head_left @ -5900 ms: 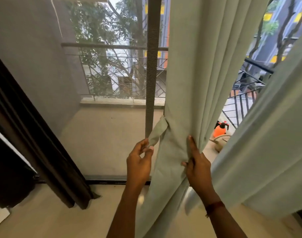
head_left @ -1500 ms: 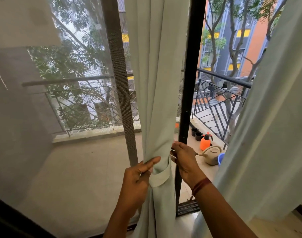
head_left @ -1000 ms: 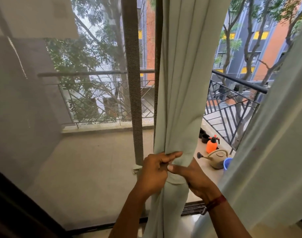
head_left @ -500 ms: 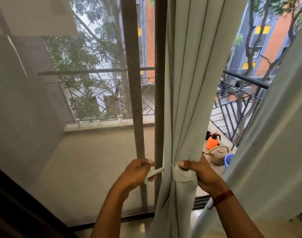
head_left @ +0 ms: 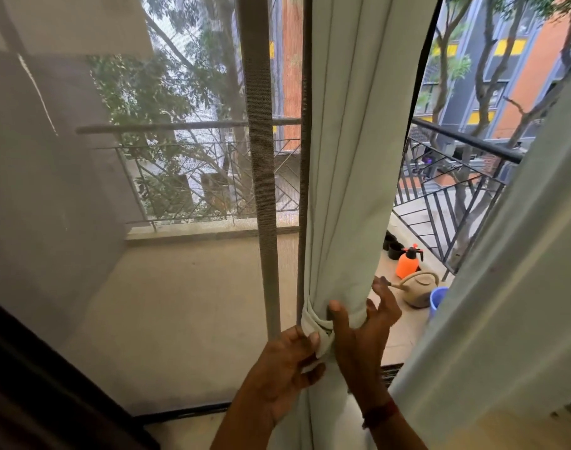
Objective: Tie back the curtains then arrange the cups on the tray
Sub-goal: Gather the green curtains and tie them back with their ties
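A pale green curtain hangs bunched in front of the balcony door. A matching fabric tie-back band wraps around it low down. My left hand pinches the band's end at the curtain's left side. My right hand presses its thumb on the gathered curtain just above the band, fingers spread behind the cloth. A second pale green curtain hangs loose at the right. No cups or tray are in view.
A mesh screen door with a grey vertical frame stands behind the curtain. On the balcony are an orange sprayer, a beige watering can, a blue bucket and a black railing. A dark curtain edge is at lower left.
My left hand has moved right from pulling the band's end out sideways to the curtain itself. The band now sits wrapped tight. My right hand's fingers have spread apart.
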